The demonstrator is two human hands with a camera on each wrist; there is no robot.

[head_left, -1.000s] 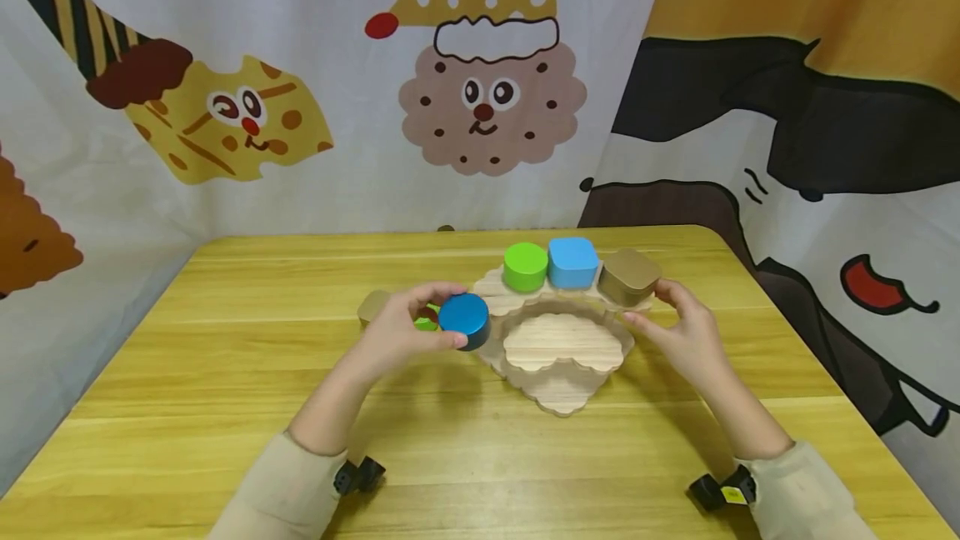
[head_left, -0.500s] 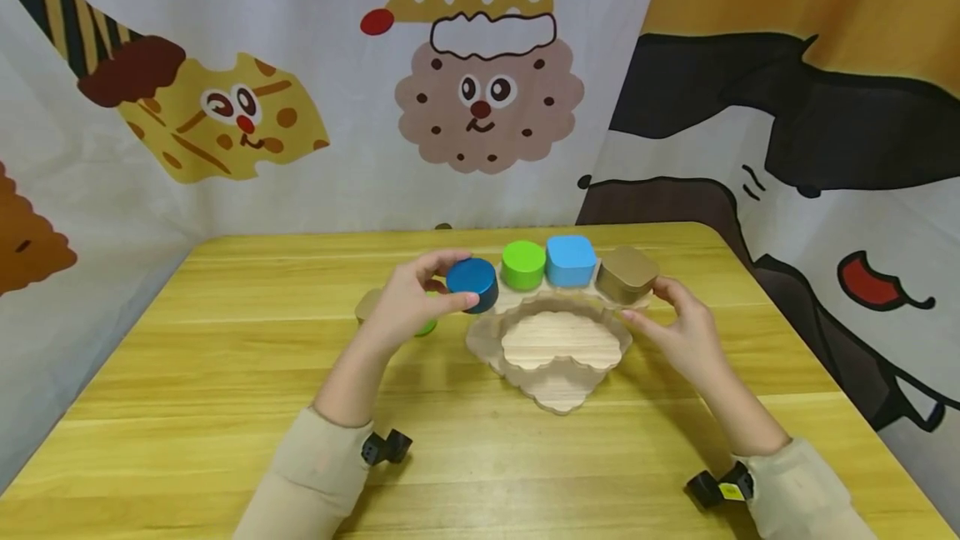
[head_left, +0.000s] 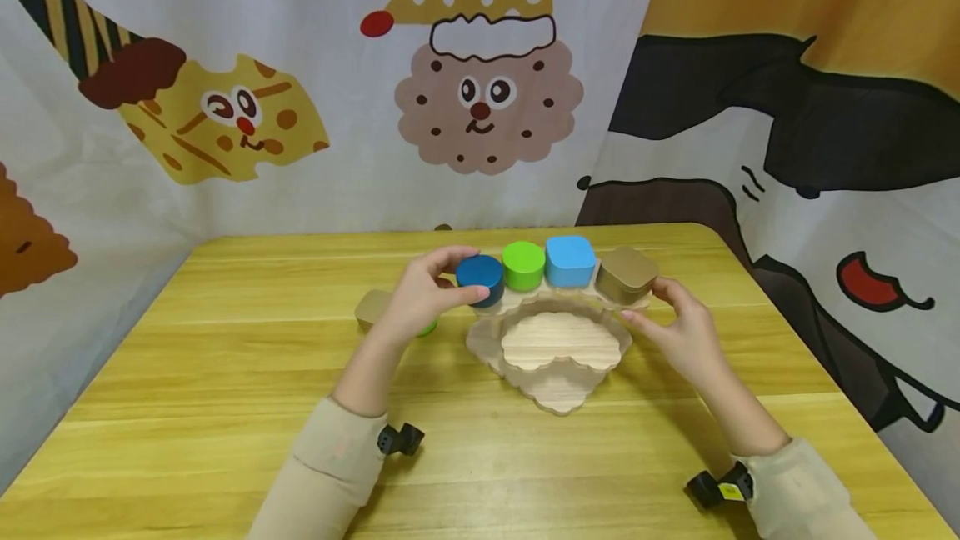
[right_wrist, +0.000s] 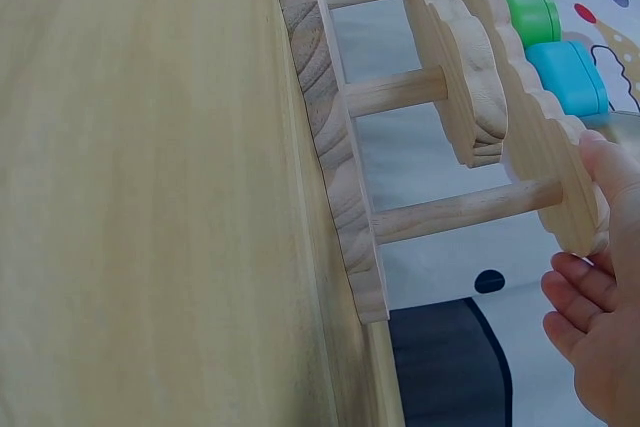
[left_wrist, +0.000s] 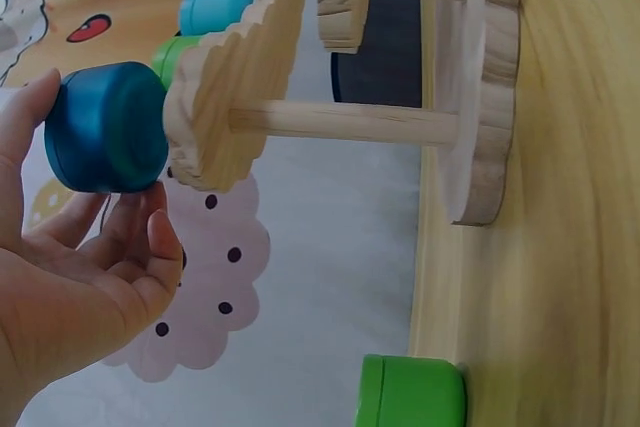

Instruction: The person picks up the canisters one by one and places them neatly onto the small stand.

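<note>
A: Where's the blue box (head_left: 480, 275)?
B: At the left end of the wooden stand's upper shelf (head_left: 513, 300), upright, lid up. It's squat and round, so no long axis stands out.
A: And the grip?
B: The left hand (head_left: 426, 297) pinches it from the left, thumb on the near side. That's the closer hand.
A: Is it resting on the wood?
B: I can't tell. I'd say the relation that matters is its underside to that left end.
A: What about the right hand (head_left: 686, 332)?
B: It holds the shelf's right end, beside the brown box (head_left: 628, 275).
A: Anything in the way?
B: The green box (head_left: 523, 265) stands just right of the blue one, so I judge there's little room on that side. Then comes the light blue box (head_left: 571, 262).
A: And farther out?
B: Left, on the table (head_left: 465, 473), lie a tan box (head_left: 371, 309) and a lime box (left_wrist: 412, 392), partly behind the left hand from above.
</note>
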